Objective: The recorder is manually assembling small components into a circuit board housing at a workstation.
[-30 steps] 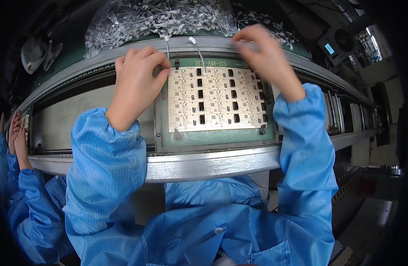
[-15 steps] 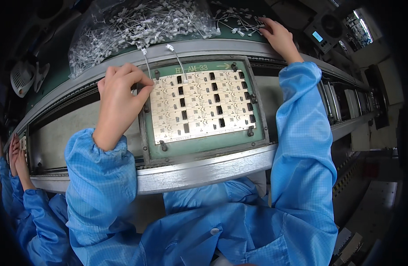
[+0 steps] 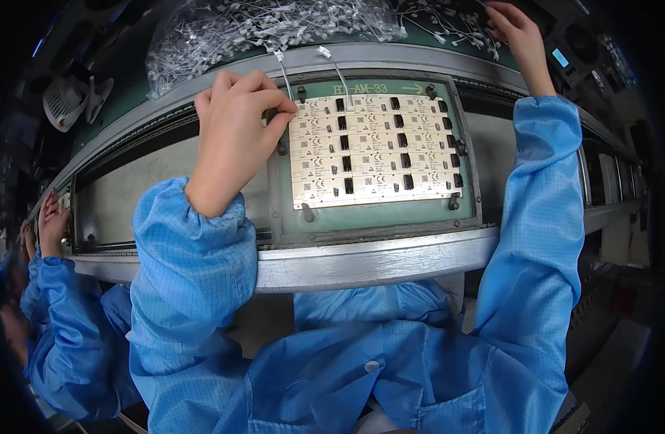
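Note:
My left hand [image 3: 238, 134] is at the upper left corner of a panel of pale circuit boards [image 3: 376, 155]. Its thumb and forefinger pinch the lower end of a short white connector cable [image 3: 283, 71], whose free plug points up over the rail. A second connector cable [image 3: 337, 69] rises from the panel's top edge, apart from the hand. The panel lies in a green fixture [image 3: 376, 220] with a dark frame and black knobs. At the far right my right hand [image 3: 522, 40] has its fingers curled beside loose connector cables [image 3: 448, 25]; what they hold is hidden.
A clear plastic bag [image 3: 275, 29] heaped with white cables lies behind the metal rail [image 3: 376, 260] conveyor. A white slotted device [image 3: 65, 101] stands at the far left. Beyond my left sleeve, another person's hand [image 3: 54, 224] is at the conveyor. A device with a lit screen [image 3: 560, 58] is at right.
The view has shifted, so the fixture appears farther right and higher. My left hand stays at the same panel corner. My right hand's fingers have drawn together near the loose cables.

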Motion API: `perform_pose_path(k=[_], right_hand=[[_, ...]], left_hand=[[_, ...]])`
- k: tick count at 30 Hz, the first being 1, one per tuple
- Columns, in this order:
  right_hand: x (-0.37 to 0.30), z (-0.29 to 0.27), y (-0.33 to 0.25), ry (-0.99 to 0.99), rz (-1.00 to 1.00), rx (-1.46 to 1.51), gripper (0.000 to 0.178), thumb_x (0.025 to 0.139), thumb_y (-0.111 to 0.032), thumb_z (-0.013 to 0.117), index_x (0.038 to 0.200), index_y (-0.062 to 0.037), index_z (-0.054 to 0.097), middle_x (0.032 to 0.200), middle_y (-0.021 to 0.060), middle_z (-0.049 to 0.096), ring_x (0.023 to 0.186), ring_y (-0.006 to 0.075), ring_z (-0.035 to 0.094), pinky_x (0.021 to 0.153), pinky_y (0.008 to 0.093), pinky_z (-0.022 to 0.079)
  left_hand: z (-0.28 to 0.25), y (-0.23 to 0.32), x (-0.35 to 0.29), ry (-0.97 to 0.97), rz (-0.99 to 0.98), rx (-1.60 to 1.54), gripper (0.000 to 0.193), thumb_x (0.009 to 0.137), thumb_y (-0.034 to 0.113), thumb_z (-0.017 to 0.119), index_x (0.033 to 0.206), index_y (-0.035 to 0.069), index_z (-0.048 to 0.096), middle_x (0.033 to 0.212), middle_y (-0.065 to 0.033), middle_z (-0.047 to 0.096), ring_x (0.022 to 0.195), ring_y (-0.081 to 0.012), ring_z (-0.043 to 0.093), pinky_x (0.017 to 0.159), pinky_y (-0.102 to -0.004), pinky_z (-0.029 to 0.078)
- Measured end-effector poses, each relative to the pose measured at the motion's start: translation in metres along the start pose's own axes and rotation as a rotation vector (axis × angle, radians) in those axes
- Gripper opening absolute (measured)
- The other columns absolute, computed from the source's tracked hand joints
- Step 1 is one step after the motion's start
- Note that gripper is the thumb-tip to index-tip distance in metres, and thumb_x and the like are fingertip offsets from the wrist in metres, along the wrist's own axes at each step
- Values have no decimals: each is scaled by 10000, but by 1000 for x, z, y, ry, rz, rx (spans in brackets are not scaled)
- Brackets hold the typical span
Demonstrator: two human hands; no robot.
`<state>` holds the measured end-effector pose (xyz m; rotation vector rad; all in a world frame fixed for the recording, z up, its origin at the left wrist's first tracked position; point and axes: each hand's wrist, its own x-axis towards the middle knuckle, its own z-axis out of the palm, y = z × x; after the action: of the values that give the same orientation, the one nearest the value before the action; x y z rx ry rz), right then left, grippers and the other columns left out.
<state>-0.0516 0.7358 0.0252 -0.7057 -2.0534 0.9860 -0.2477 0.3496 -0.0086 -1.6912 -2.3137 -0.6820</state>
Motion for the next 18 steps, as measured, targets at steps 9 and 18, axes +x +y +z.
perform_pose_path(k=[9,18], right_hand=[[-73,0,-62,-84,89,570,103,947,-134,647,946,-32,645,757,41,655,679,125,637,619,252,488],[-124,49,-74,-383,-117,-11,175,969,-189,634,999,-21,594,871,92,737,836,146,714,719,287,540]], left_hand=[[-21,11,-7,-61,173,95,128,805,133,693,899,104,775,1032,-19,632,1034,-268,501,909,-436,367],[7,40,150,47,409,13,155,867,175,604,968,120,707,958,-86,689,910,-324,655,758,-437,520]])
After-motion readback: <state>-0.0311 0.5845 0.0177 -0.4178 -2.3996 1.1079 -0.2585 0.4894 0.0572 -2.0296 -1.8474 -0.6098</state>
